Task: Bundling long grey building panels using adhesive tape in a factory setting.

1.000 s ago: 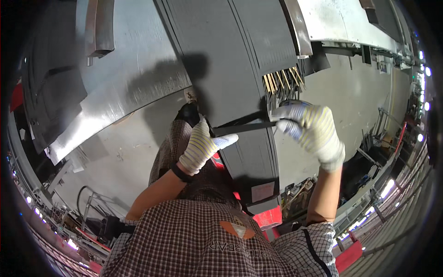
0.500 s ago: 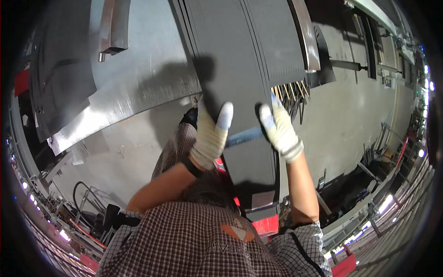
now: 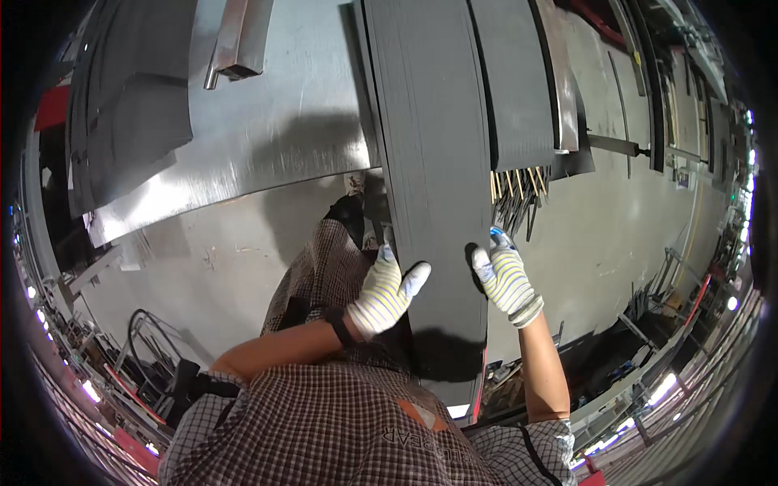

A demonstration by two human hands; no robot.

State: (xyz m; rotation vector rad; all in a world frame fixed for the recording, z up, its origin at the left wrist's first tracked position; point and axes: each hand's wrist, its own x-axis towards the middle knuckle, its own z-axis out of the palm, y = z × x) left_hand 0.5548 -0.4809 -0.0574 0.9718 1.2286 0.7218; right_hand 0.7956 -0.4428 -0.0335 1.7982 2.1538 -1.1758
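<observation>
Bright glare on steel, fisheye-bent edges, perhaps slightly blurred.

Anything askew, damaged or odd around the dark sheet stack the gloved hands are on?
Nothing stands out as damaged or spilled. The left hand and right hand rest open on the stack of dark sheets, whose edges line up. A loose bundle of thin rods pokes out untidily beside it, over the grey floor.

Single head view, fisheye, looking steeply down from above the person's own checked shirt (image 3: 324, 421) and forearms, which are coming in from the lower edge. It is facing a long dark panel (image 3: 429, 162) running away up the frame, close to both gloved hands (image 3: 446, 283). Straight edges are bending toward the dark rim.
</observation>
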